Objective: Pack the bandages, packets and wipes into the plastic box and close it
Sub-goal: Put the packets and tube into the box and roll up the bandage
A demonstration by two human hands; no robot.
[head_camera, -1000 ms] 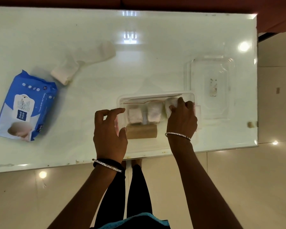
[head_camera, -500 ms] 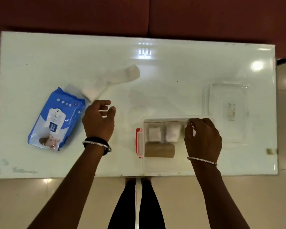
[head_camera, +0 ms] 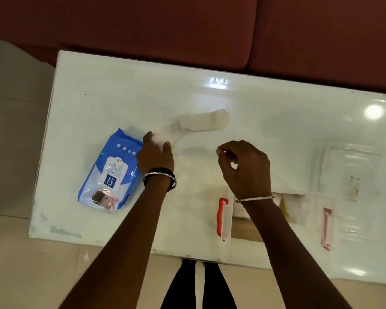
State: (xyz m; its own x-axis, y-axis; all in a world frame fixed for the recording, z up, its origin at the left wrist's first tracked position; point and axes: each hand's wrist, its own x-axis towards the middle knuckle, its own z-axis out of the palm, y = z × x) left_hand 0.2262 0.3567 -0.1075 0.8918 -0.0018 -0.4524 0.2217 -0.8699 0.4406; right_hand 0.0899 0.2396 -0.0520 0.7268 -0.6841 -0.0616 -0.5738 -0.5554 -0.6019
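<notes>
The left hand [head_camera: 155,156] has travelled from beside the box to the near end of the loose white bandage [head_camera: 194,126], its fingers spread and closing over that end, though whether they have pinched it yet cannot be told. The right hand [head_camera: 245,168], which half a second ago sat on the rim of the plastic box [head_camera: 276,219], has lifted off and now hangs above the bare tabletop with its fingers half curled and nothing clearly in them; a pale speck at the fingertips is too small to read. That shift suggests the packing inside the box is paused and the next item is being fetched. The box sits at the near edge of the white table [head_camera: 120,97], red latches at either end, with pale rolls and a brown roll already inside, partly hidden by the right forearm. The blue wipes pack [head_camera: 110,172] lies just left of the left hand, touching its wrist side, not yet packed. The clear lid [head_camera: 348,172] rests apart at the right, behind the box. Between bandage and box the surface is open, so the carry looks unobstructed; the box's closeness to the near edge is the one thing to mind
</notes>
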